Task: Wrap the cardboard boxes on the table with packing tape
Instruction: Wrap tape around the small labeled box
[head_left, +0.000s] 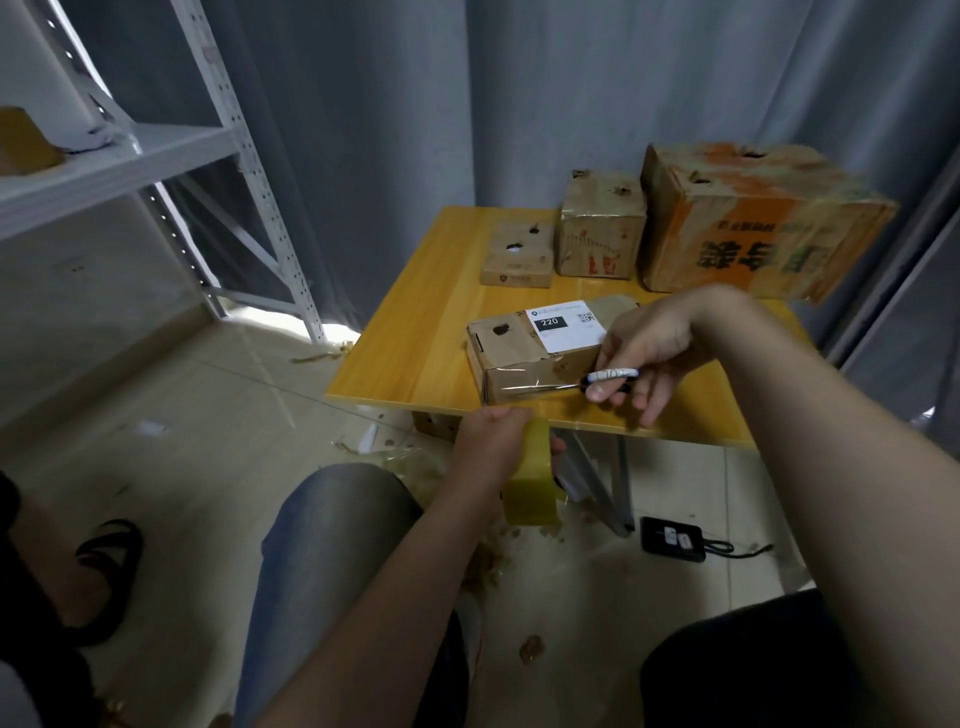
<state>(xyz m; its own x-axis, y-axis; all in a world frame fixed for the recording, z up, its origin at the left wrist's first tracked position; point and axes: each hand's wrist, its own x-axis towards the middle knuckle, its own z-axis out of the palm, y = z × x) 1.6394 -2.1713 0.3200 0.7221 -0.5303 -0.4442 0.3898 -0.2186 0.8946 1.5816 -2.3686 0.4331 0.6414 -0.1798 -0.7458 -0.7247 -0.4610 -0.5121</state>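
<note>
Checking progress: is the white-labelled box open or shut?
Shut: the box has its top flat under the white label; glossy tape crosses its front.

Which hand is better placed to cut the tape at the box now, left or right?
Probably the right hand: it holds a pen-like tool with its tip at the taped front of the labelled box. The left hand grips the tape roll below the edge of the table.

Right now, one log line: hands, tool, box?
left hand: grips tape roll below table edge | right hand: holds pen-like tool, tip at taped front of labelled box | other boxes: three at table's back
</note>
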